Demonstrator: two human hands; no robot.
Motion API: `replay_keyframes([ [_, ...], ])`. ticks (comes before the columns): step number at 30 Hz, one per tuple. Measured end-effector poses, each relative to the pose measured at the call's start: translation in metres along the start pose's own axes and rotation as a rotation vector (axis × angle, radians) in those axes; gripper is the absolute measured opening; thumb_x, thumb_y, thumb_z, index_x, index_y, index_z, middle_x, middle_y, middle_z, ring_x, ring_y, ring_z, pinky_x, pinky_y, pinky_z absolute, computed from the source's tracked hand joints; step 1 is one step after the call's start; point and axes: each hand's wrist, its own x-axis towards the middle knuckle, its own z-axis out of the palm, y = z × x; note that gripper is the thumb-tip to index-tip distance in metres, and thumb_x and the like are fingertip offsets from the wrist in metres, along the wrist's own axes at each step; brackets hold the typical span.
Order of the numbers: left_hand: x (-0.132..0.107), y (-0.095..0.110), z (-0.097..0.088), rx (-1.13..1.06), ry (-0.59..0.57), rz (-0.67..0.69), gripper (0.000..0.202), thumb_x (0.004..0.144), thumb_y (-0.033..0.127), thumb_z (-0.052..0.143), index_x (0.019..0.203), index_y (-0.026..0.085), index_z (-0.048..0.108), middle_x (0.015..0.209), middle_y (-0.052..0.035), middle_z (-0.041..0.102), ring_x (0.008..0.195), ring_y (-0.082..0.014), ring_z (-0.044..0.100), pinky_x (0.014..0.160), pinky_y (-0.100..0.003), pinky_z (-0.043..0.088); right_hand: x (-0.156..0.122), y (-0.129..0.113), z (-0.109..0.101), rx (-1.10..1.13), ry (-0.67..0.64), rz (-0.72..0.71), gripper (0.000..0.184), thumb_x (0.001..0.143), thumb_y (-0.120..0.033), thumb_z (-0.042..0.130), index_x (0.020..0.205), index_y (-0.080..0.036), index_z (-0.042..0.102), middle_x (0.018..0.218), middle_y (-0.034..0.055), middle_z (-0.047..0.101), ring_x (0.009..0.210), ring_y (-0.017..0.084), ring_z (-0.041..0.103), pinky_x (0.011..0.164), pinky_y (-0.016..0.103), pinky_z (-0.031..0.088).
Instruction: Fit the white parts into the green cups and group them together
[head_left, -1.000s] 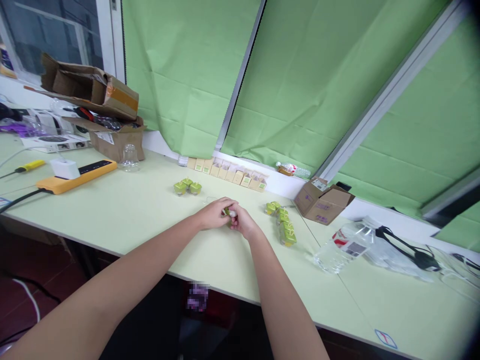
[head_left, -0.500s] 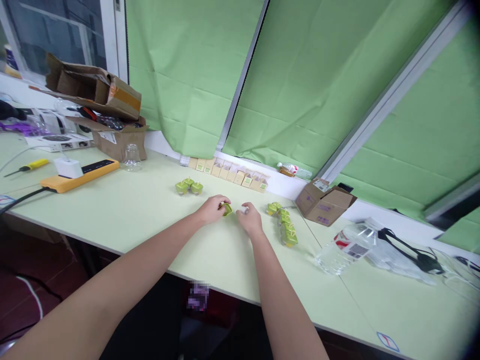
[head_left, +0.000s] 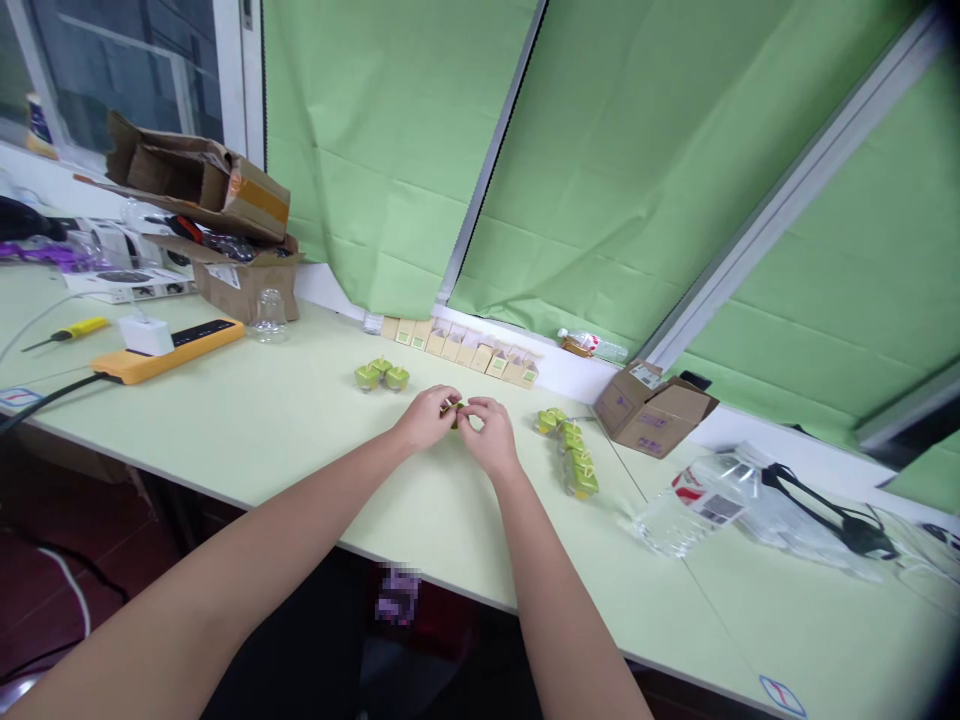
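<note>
Above the middle of the table, my left hand [head_left: 429, 418] pinches a small green lid [head_left: 455, 410], mostly covered by fingers. My right hand [head_left: 489, 434] is closed against the lid's right side, its fingertips meeting those of my left hand; what those fingers hold is hidden. Small clear cups with green lids [head_left: 381, 374] form a cluster beyond my left hand. More green-lidded cups [head_left: 574, 450], with yellow showing at the bottom, make a crooked row to the right of my right hand.
Small tan boxes [head_left: 461, 348] line the table's back edge. At right are a cardboard box [head_left: 651, 410], a large clear bottle [head_left: 697, 500] and a black strap [head_left: 832, 515]. Leftward lie an orange power strip [head_left: 169, 352], a clear jar [head_left: 268, 316] and stacked cartons [head_left: 244, 280].
My right hand has moved left to meet my left hand at the green lid. The small whitish thing seen in its fingers before is now hidden. The view has shifted slightly.
</note>
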Motion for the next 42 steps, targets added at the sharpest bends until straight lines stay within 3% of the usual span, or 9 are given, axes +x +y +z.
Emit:
replay_keyframes([
  [2, 0.000, 0.003, 0.000, -0.032, 0.020, -0.024, 0.023, 0.080, 0.015, 0.053, 0.099, 0.018, 0.065, 0.102, -0.0060, 0.068, 0.080, -0.0157, 0.064, 0.073, -0.029, 0.056, -0.001, 0.003, 0.004, -0.022, -0.042, 0.012, 0.007, 0.075, -0.023, 0.066, 0.076, -0.027, 0.072, 0.104, 0.0058, 0.064, 0.106, 0.024, 0.053, 0.104, 0.042, 0.037],
  [9, -0.005, 0.015, -0.003, -0.143, -0.074, 0.051, 0.036, 0.072, 0.010, 0.057, 0.107, 0.016, 0.064, 0.110, -0.0090, 0.066, 0.089, -0.0175, 0.065, 0.075, -0.029, 0.057, 0.001, 0.014, 0.003, 0.041, -0.039, 0.104, 0.007, 0.073, -0.024, 0.064, 0.076, -0.023, 0.071, 0.092, 0.0034, 0.065, 0.076, 0.017, 0.059, 0.080, 0.032, 0.048],
  [16, -0.010, 0.026, -0.009, -0.101, -0.134, 0.223, 0.050, 0.068, 0.006, 0.056, 0.116, 0.019, 0.060, 0.118, -0.0094, 0.062, 0.101, -0.0208, 0.062, 0.084, -0.033, 0.056, 0.004, 0.014, 0.000, 0.047, 0.026, 0.163, 0.007, 0.067, -0.024, 0.061, 0.070, -0.020, 0.067, 0.091, 0.0029, 0.063, 0.076, 0.016, 0.061, 0.078, 0.031, 0.049],
  [22, -0.008, 0.025, -0.007, 0.031, -0.110, 0.323, 0.047, 0.073, 0.008, 0.060, 0.118, 0.020, 0.058, 0.122, -0.0087, 0.062, 0.114, -0.0236, 0.056, 0.099, -0.040, 0.049, 0.005, 0.016, 0.000, 0.062, 0.031, 0.136, 0.009, 0.067, -0.024, 0.058, 0.071, -0.020, 0.066, 0.092, 0.0036, 0.062, 0.077, 0.017, 0.060, 0.079, 0.031, 0.050],
  [36, -0.005, 0.024, -0.006, 0.115, -0.095, 0.390, 0.044, 0.078, 0.005, 0.055, 0.119, 0.020, 0.056, 0.121, -0.0077, 0.062, 0.112, -0.0228, 0.055, 0.099, -0.040, 0.048, 0.004, 0.011, 0.001, 0.055, 0.063, 0.134, 0.013, 0.069, -0.026, 0.061, 0.077, -0.020, 0.070, 0.094, 0.0039, 0.065, 0.077, 0.017, 0.061, 0.080, 0.032, 0.050],
  [42, -0.006, 0.020, -0.005, 0.147, -0.098, 0.420, 0.047, 0.078, 0.005, 0.055, 0.122, 0.020, 0.056, 0.123, -0.0086, 0.061, 0.113, -0.0230, 0.054, 0.100, -0.041, 0.047, 0.005, 0.011, 0.003, 0.093, 0.108, 0.170, 0.008, 0.066, -0.024, 0.063, 0.066, -0.021, 0.070, 0.097, 0.0063, 0.064, 0.099, 0.021, 0.061, 0.097, 0.036, 0.045],
])
